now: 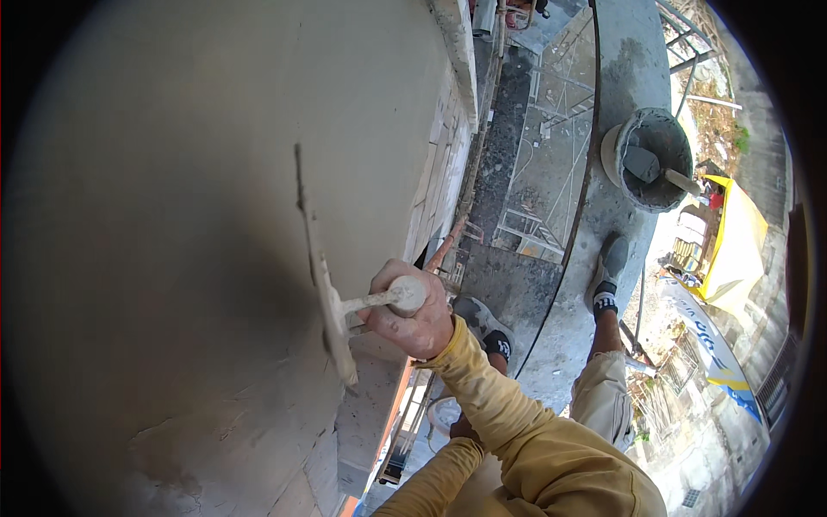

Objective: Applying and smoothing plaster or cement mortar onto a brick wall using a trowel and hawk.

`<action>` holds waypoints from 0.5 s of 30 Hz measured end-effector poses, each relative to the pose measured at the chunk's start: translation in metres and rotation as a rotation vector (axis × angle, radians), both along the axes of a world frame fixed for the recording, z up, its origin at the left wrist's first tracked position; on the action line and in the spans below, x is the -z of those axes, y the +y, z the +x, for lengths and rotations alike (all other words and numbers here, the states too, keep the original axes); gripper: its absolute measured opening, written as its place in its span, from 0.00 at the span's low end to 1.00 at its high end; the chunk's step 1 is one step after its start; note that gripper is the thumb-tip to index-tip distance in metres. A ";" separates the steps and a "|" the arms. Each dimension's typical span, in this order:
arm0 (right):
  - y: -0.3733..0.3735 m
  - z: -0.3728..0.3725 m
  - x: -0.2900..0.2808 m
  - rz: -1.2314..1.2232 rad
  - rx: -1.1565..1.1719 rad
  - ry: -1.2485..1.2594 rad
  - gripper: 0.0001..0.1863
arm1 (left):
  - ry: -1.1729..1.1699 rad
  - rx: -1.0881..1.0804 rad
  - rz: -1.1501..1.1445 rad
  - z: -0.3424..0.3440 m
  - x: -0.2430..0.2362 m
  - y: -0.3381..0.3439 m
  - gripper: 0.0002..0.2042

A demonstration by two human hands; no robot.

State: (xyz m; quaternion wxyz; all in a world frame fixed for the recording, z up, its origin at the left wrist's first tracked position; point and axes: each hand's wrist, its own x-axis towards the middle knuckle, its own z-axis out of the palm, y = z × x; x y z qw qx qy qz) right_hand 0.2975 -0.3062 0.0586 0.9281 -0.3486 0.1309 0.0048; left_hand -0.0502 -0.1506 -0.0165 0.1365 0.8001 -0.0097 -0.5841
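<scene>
My right hand (409, 314) grips the round handle of a plastering trowel (340, 366), whose long, mortar-caked blade stands edge-on at the grey plastered wall (215, 172) filling the left of the view; whether it touches is unclear. The plaster is smooth higher up and rougher, with cracks, toward the bottom. My left hand (462, 428) is low, mostly hidden behind my right forearm, beside a pale round object (441, 415); its fingers are hidden.
My feet stand on narrow grey scaffold planks (620, 77) high above the ground. A mortar-smeared bucket (655, 129) with tools sits ahead of my right foot. Metal poles (687, 65) edge the platform; far below are a yellow canopy (732, 241) and a banner (702, 340).
</scene>
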 end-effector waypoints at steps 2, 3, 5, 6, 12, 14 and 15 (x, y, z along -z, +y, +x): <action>0.003 -0.014 0.057 0.224 0.039 0.260 0.08 | -0.025 0.015 -0.027 0.010 -0.009 0.005 0.25; -0.004 -0.022 0.097 0.338 0.092 0.341 0.09 | -0.004 0.010 -0.041 0.028 -0.021 -0.012 0.25; -0.013 -0.032 0.153 0.430 0.255 0.557 0.10 | 0.182 -0.190 0.096 0.100 -0.068 -0.061 0.25; -0.001 -0.032 0.174 0.446 0.241 0.565 0.10 | 0.215 -0.190 0.108 0.113 -0.075 -0.061 0.27; 0.051 -0.040 0.281 0.415 0.122 0.825 0.09 | 0.065 -0.296 0.010 0.097 -0.071 -0.040 0.29; 0.071 -0.041 0.307 0.413 0.089 0.854 0.09 | 0.002 -0.302 -0.047 0.098 -0.074 -0.036 0.28; 0.077 -0.040 0.319 0.402 0.064 0.869 0.09 | 0.011 -0.306 -0.042 0.094 -0.071 -0.035 0.28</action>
